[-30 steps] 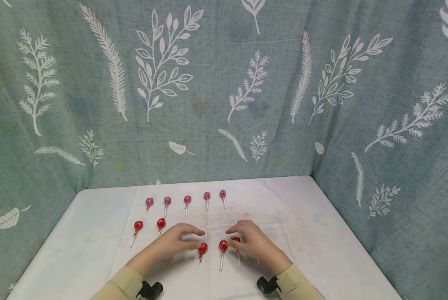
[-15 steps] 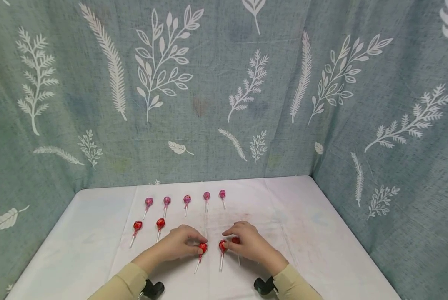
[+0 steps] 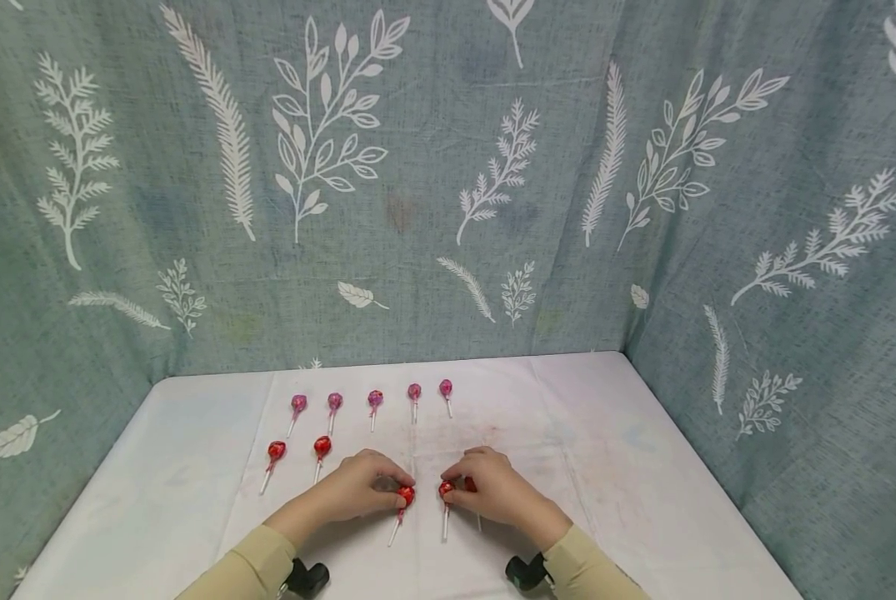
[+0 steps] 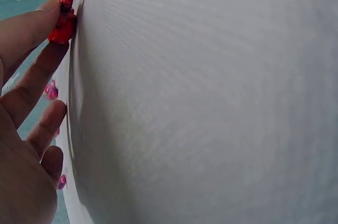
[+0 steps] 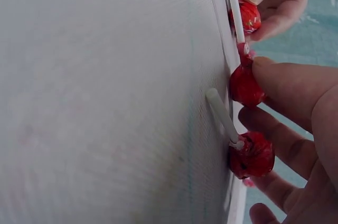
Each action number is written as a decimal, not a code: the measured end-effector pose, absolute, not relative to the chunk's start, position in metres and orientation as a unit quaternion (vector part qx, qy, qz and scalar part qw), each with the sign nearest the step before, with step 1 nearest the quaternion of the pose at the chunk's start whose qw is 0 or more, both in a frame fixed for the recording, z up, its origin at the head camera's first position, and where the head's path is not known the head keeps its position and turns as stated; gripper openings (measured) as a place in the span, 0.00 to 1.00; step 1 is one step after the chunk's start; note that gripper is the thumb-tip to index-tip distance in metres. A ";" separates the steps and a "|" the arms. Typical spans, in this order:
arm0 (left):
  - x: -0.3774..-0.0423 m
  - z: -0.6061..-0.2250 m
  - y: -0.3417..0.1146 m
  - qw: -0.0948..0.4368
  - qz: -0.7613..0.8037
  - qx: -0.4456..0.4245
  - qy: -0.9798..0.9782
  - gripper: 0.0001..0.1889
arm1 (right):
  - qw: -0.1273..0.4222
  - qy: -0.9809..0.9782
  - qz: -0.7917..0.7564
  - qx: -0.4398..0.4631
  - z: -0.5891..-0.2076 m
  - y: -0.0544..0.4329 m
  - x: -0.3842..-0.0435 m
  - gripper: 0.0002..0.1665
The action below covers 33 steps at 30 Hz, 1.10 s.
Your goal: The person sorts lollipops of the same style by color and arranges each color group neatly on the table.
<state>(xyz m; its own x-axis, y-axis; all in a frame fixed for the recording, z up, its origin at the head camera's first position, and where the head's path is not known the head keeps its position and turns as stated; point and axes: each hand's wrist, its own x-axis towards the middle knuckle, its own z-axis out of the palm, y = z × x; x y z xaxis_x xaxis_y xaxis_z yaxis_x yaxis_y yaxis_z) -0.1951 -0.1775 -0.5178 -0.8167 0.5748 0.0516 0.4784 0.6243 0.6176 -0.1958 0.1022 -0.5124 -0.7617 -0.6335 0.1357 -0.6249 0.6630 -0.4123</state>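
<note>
My left hand [image 3: 361, 486] pinches the head of a red-wrapped lollipop [image 3: 406, 497] between thumb and forefinger; its white stick points toward me on the table. Across a small gap, my right hand [image 3: 496, 487] holds the head of a second red lollipop [image 5: 247, 84] in the same way. A third red lollipop [image 5: 252, 155] lies beside that one, partly hidden under the right hand in the head view. The left wrist view shows the left thumb and finger around the red wrapper [image 4: 62, 28], with the right hand's fingertips close above.
Two more red lollipops, one [image 3: 277, 451] at far left and one [image 3: 322, 446] near the left hand, lie in the same row. Behind them runs a row of several purple-pink lollipops [image 3: 375, 398]. A patterned green curtain [image 3: 417, 167] encloses the white-covered table [image 3: 605, 433].
Both hands have come down and in onto the lollipop heads. The left thumb and forefinger have closed on one, then the right on its neighbour, which has shifted very slightly.
</note>
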 end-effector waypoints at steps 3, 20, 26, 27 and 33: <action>-0.194 -0.518 -0.178 0.074 0.319 0.294 0.898 0.11 | 0.010 0.912 -0.220 -0.346 -0.513 0.101 -0.196 0.14; -0.209 -0.501 -0.196 0.046 0.345 0.281 0.894 0.13 | 0.019 0.913 -0.228 -0.337 -0.516 0.099 -0.198 0.14; -0.219 -0.499 -0.207 0.037 0.343 0.226 0.911 0.12 | 0.027 0.910 -0.240 -0.336 -0.518 0.100 -0.198 0.13; -0.221 -0.498 -0.209 0.033 0.340 0.217 0.914 0.12 | 0.027 0.910 -0.240 -0.336 -0.518 0.100 -0.198 0.13; -0.234 -0.497 -0.217 -0.009 0.286 0.180 0.941 0.12 | 0.029 0.912 -0.245 -0.329 -0.517 0.100 -0.198 0.14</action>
